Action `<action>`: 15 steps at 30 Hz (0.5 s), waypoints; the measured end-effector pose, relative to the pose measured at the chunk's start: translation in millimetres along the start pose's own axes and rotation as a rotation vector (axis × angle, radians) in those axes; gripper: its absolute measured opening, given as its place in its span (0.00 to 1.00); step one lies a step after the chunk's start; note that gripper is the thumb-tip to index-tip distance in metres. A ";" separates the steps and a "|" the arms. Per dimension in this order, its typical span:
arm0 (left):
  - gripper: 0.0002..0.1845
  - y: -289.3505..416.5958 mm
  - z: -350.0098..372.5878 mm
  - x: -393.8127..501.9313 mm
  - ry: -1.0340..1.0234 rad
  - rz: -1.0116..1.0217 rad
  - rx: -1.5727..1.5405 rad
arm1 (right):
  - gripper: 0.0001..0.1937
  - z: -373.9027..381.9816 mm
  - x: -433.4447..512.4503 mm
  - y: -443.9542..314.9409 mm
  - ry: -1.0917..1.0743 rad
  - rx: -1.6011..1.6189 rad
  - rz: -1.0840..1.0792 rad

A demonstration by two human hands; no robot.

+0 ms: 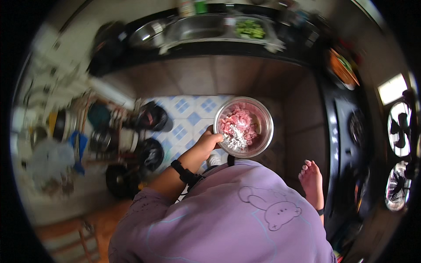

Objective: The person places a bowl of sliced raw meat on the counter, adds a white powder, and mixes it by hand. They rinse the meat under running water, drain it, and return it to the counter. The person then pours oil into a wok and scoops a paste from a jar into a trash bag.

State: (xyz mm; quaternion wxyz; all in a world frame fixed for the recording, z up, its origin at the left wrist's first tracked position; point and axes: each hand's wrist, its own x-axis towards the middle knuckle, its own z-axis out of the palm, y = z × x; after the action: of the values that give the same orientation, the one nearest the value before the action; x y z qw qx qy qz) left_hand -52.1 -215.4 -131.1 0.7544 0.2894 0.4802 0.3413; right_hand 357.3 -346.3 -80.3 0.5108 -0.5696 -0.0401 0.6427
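Observation:
My left hand (210, 141) grips the rim of a round stainless steel bowl (267, 144) on its left side, thumb on the edge. The bowl is held in the air in front of my body. Inside it lies raw minced meat (242, 118), pink, with white powder (236, 138) heaped over its near part. Low at my right side, my right hand (310, 179) hangs beside the stove counter, fingers loosely bent and apart, with nothing in it. A little white shows on its fingertips.
Ahead is a double sink (200, 28) with chopped greens (250, 29) in its right part. A gas stove (345, 131) runs along my right. On the left stand a shelf of pots (102, 138) and black bags (151, 153). An orange cutting board (342, 67) is at the far right corner.

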 end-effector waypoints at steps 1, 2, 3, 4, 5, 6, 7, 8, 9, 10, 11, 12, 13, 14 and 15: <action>0.35 7.2 -51.6 -9.3 0.035 0.007 0.018 | 0.11 41.0 17.6 15.3 -0.051 -0.053 0.015; 0.31 11.4 -96.1 -6.0 0.027 0.107 -0.093 | 0.12 81.2 34.0 25.5 -0.091 -0.122 -0.029; 0.28 8.4 -146.9 -18.7 0.059 0.190 -0.201 | 0.12 123.5 48.0 45.3 -0.103 -0.200 -0.028; 0.29 4.9 -200.4 -27.2 0.070 0.239 -0.250 | 0.12 169.3 63.2 65.1 -0.128 -0.278 -0.021; 0.29 -1.7 -234.5 -36.6 0.127 0.232 -0.278 | 0.12 202.8 76.6 75.6 -0.156 -0.342 -0.016; 0.30 -10.7 -261.4 -44.9 0.176 0.224 -0.311 | 0.11 234.4 86.4 82.4 -0.197 -0.408 -0.017; 0.31 -21.0 -285.4 -50.8 0.215 0.227 -0.345 | 0.11 263.3 98.2 89.7 -0.195 -0.463 -0.028; 0.36 -30.9 -302.0 -54.2 0.278 0.163 -0.419 | 0.11 288.7 108.0 93.5 -0.206 -0.518 -0.040; 0.40 -33.2 -329.9 -55.3 0.236 0.247 -0.437 | 0.12 315.8 127.5 108.2 -0.209 -0.541 -0.064; 0.40 -39.4 -344.2 -58.2 0.286 0.224 -0.466 | 0.11 336.3 138.6 112.7 -0.262 -0.633 -0.064; 0.40 -44.6 -352.8 -59.0 0.336 0.202 -0.500 | 0.12 356.3 151.1 115.3 -0.251 -0.661 -0.030; 0.39 -48.0 -360.6 -59.8 0.427 0.173 -0.500 | 0.12 375.8 165.3 119.5 -0.266 -0.679 0.000; 0.39 -49.3 -365.9 -58.0 0.449 0.144 -0.528 | 0.13 392.5 178.8 119.2 -0.285 -0.695 0.030; 0.39 -47.8 -381.0 -59.9 0.464 0.143 -0.557 | 0.13 413.8 191.5 126.7 -0.280 -0.703 0.042; 0.39 -45.0 -396.0 -62.1 0.473 0.138 -0.583 | 0.13 435.7 205.8 134.2 -0.291 -0.736 0.035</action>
State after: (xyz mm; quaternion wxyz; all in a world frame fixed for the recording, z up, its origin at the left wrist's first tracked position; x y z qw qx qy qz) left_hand -425.6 -248.5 -279.9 0.6485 0.0074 0.5031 0.5712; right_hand -26.4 -34.5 -156.0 0.2504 -0.6182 -0.3299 0.6680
